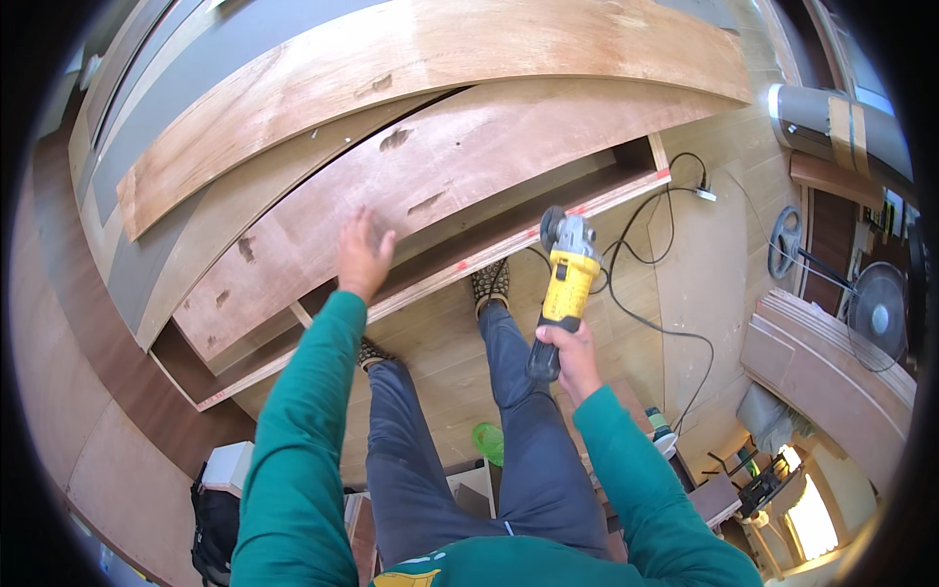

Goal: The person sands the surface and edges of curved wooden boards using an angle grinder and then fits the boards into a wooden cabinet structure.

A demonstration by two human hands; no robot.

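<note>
My right hand [575,354] is closed around the black rear handle of a yellow angle grinder [569,286]. The grinder's head, with a dark disc, points away from me near the front edge of a long wooden frame [469,262]. My left hand [364,249] is out flat over a plywood panel [323,230], fingers stretched and holding nothing; whether it touches the surface I cannot tell. Dark gouged patches mark the panel. Another curved-looking plywood board [430,59] lies across it farther back.
A black cord [675,333] loops over the floor on the right, by a white plug [705,195]. Stacked boards [831,357] and a round fan [877,305] stand at the far right. A green plastic bag [488,443] lies by my legs; a black bag [213,528] sits lower left.
</note>
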